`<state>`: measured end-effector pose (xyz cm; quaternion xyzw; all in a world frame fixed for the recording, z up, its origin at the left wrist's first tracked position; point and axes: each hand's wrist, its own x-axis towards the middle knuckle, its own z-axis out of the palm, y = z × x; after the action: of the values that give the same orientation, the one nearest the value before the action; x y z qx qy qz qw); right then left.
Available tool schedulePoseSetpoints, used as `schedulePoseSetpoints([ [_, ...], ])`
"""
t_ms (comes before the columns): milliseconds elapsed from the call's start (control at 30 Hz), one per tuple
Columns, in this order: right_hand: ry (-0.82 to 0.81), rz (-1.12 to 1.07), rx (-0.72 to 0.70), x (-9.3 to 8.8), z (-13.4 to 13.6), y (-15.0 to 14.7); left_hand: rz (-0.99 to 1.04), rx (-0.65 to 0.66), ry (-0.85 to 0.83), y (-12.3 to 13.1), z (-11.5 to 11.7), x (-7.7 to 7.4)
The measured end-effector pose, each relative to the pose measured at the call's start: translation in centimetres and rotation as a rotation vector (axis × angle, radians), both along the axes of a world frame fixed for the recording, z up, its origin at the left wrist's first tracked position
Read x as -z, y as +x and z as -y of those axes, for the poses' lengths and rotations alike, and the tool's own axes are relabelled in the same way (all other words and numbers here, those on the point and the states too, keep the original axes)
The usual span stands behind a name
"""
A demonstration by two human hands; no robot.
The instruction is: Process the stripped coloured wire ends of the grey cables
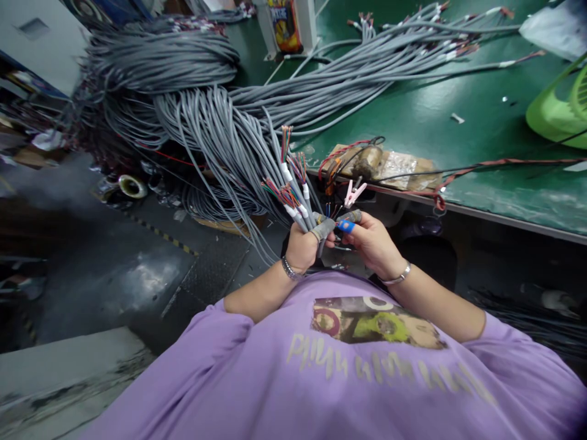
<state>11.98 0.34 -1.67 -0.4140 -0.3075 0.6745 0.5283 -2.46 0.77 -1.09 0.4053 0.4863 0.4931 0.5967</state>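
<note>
My left hand (303,247) is closed round several grey cables (311,214), whose stripped ends with thin coloured wires (285,194) stick up past the fist. White bands sit just below those bare ends. Close beside it, my right hand (376,247) is closed in a pinch at the thin coloured wires of one cable end between the two hands; the fingertips partly hide them. Grey wrapping covers some fingertips, and blue tape (346,226) is round my right thumb. Just beyond the right hand, a pink clip (353,195) hangs at the table edge.
A large heap of grey cables (169,61) drapes over the left end of the green table (426,122). More cables lie across its back. A taped block with cords (408,168) sits along the front edge. A green basket (550,110) stands at the right.
</note>
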Motion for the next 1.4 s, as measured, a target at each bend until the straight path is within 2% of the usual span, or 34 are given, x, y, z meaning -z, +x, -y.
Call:
schedulePoseSetpoints([
  [133,-0.051,-0.109,-0.085,0.9,-0.5,1.3,0.004,0.11,-0.072,-0.7,-0.4,-1.0],
  [233,-0.091,-0.139,-0.063,1.5,-1.9,2.1,0.026,0.224,-0.112,-1.2,-0.8,-1.8],
  [400,-0.066,-0.138,-0.089,1.0,-4.5,1.8,0.048,0.35,-0.135,-1.0,-1.7,-2.5],
  [567,-0.028,-0.21,-0.067,0.0,-5.3,0.6,0.076,0.37,-0.147,0.0,-2.4,-2.2],
  [733,-0.009,-0.203,-0.044,-0.1,-5.3,0.2,0.053,0.38,-0.158,0.5,-2.8,-2.1],
  [900,-0.102,-0.288,0.028,-0.4,-5.6,-0.3,0.045,0.392,-0.153,0.6,-3.0,-2.1],
  [1067,-0.161,-0.405,0.027,-1.0,-5.5,-0.5,0.022,0.387,-0.177,0.7,-3.0,-2.1],
  [1400,-0.162,-0.443,0.023,-0.4,-5.5,-0.4,-0.007,0.363,-0.199,0.6,-3.0,-2.2],
])
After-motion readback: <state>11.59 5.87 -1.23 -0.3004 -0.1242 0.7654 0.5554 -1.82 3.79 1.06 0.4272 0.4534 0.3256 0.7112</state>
